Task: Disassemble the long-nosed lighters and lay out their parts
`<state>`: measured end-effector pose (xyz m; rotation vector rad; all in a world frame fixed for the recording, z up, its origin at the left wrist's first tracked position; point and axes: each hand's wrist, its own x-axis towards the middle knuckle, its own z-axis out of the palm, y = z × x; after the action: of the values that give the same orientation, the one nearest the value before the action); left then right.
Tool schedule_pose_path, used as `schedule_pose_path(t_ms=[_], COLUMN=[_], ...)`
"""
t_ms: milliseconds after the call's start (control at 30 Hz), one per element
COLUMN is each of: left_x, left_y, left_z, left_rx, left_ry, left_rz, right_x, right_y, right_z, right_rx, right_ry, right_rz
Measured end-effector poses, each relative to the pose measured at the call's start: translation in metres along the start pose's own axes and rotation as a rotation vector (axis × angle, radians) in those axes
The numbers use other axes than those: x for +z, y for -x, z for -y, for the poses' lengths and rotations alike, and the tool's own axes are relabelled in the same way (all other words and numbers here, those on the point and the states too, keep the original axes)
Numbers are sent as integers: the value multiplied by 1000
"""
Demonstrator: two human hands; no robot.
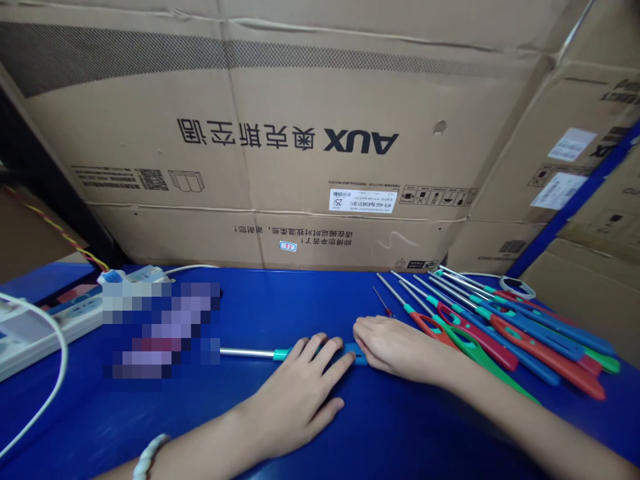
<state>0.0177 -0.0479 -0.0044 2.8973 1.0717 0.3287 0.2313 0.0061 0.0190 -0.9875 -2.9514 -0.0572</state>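
Note:
A blue long-necked lighter point(359, 352) with a metal tube and a teal collar lies across the table in front of me, tube pointing left. Over its handle rests my left hand point(300, 393), palm down, fingers spread and lying on the handle, hiding the middle of it. My right hand point(393, 347) is closed at the handle's right end; its fingertips are mostly hidden. Just beyond that hand lies a thin tool with a red grip point(388, 311). Several more lighters point(545, 353) in red, orange, green and blue are bunched to the right, tubes pointing away to the upper left.
Large cardboard point(280, 187) stands behind the blue table point(280, 300). At left are a white power strip point(75, 310) and a white cable point(63, 353), with a pixelated patch beside them. A small round white-rimmed item point(517, 287) sits back right.

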Motion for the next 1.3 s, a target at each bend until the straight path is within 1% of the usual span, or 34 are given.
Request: schedule_pose_path(t_ms=[167,300,367,433,500,567,667,833,900,967,1033,1100,1167,1200,1233,1300], left_x=[-1,-2,-2,-3,-3,-3,-2,-3,-6,-10,-16,-21,-25,-27,-29,-33], left_y=[0,0,-1,-1,0,1,1,1,0,-2,-4,-6,-8,-9,-9,-9], left_z=[-1,-2,-2,-2,-1,-1,1,2,5,10,20,35,52,61,68,80], left_rx=[-1,-1,-2,-6,-9,-11,-15,-15,-16,-36,-91,-177,-261,-270,-253,-213], left_ry=[4,1,-3,-7,-5,7,35,100,136,166,179,188,241,310,388,462], left_rz=[15,14,23,31,37,41,43,31,-5,-79,-159,-179,-117,-53,11,90], right_x=[-9,-17,-13,-4,7,14,17,6,1,-4,-5,-4,-2,-2,-1,-2], right_y=[-1,-1,-2,-3,-5,-7,-7,-3,-2,-1,-2,-3,-4,-5,-5,-6], right_z=[4,-7,-18,-28,-35,-37,-37,-38,-35,-29,-19,-9,0,2,4,7], right_rx=[18,74,118,156,169,171,160,127,134,142,123,82,51,46,47,66], right_ry=[13,38,115,197,228,235,224,170,126,11,-136,-222,-231,-222,-210,-191], right_rz=[0,-68,-97,-106,-106,-102,-89,-73,-92,-121,-123,-96,-62,-50,-40,-24])
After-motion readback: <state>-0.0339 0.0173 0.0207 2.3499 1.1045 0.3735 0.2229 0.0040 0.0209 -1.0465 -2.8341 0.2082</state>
